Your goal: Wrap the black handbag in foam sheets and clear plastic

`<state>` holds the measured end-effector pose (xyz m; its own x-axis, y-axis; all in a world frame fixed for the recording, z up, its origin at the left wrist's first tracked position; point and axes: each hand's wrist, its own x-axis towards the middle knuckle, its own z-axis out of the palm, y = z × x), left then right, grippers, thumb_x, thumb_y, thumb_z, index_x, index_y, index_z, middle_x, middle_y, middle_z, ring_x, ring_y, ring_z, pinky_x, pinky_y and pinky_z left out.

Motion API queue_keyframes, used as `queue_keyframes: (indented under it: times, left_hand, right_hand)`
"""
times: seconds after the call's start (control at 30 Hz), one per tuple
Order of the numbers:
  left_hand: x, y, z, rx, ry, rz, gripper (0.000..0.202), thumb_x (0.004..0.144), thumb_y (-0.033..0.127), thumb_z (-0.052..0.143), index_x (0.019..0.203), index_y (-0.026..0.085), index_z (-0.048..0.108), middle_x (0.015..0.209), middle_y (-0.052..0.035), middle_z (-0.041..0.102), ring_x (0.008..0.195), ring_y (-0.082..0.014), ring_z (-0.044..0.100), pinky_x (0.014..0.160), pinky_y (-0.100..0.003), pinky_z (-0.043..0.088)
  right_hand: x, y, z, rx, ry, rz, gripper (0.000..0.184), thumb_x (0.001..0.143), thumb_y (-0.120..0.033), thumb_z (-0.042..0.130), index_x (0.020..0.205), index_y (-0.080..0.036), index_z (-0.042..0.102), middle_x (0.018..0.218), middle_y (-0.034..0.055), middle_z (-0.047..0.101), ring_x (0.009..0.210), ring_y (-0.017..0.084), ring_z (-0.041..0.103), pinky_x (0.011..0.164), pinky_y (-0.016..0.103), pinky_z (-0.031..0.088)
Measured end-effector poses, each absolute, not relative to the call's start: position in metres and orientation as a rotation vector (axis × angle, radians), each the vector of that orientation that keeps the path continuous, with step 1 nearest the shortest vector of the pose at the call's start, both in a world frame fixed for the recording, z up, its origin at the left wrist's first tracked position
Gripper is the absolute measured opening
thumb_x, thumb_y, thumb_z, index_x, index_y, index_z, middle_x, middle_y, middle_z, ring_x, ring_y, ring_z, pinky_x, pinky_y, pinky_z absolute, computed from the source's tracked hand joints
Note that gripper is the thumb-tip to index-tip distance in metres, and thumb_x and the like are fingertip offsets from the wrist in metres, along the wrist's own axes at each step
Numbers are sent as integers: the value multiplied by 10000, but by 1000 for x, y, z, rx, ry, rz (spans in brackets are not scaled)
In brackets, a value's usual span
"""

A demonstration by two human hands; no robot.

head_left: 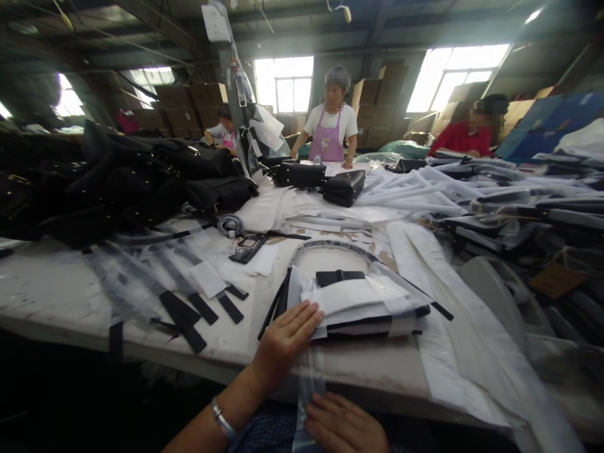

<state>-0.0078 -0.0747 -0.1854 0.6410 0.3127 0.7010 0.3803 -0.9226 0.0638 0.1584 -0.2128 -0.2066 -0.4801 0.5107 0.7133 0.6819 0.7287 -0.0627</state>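
Observation:
A black handbag [372, 328] lies on the table before me, its curved handle [330, 244] wrapped in clear plastic. White packing sheets [356, 299] cover its upper side. My left hand [290, 333] rests flat on the bag's left end, fingers stretched out over the sheet's edge. From there a clear plastic strip [311, 368] hangs down over the table's front edge to my lap. My right hand [346, 423] lies against that strip, fingers extended, palm down. Its thumb is hidden. A bracelet [223, 420] circles my left wrist.
Plastic-wrapped black straps [189, 308] lie left, beside a phone-like device [248, 248] and a coiled strap [229, 225]. Black bags [155, 170] pile up behind. White sheeting [429, 302] runs along the right, near wrapped pieces [495, 220]. A person in an apron [327, 135] stands opposite; others sit farther off.

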Motion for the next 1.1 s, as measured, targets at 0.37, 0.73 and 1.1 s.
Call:
queue_keyframes:
  times: [0.37,0.73,1.1]
  left_hand:
    - [-9,-76,-190,-2759,-570,-1109,365,1021,154,411,1360,131,545,1351,-113,636,1313,-233,544,1051,-401,522]
    - [-9,-74,-190,-2697,-555,-1101,357,1040,184,377,1332,126,575,1325,-92,659,1266,-223,584,1026,-391,536]
    - [3,-97,-176,-2529,-689,-1059,364,1060,191,348,1314,140,604,1366,-41,632,1327,-232,528,1250,-526,55]
  right_hand:
    - [181,-216,-170,-852,-2240,-288,268,1016,-161,447,1051,-132,712,1035,73,786,1085,163,702,1082,366,473]
    - [237,-154,-132,-1405,-2421,-511,754,876,-484,678,1460,-70,441,1492,189,477,1377,337,459,1102,532,453]
    - [231,-147,-165,-1391,-2292,-505,371,990,-168,471,1337,-134,600,1371,87,625,1259,284,594,1012,470,552]
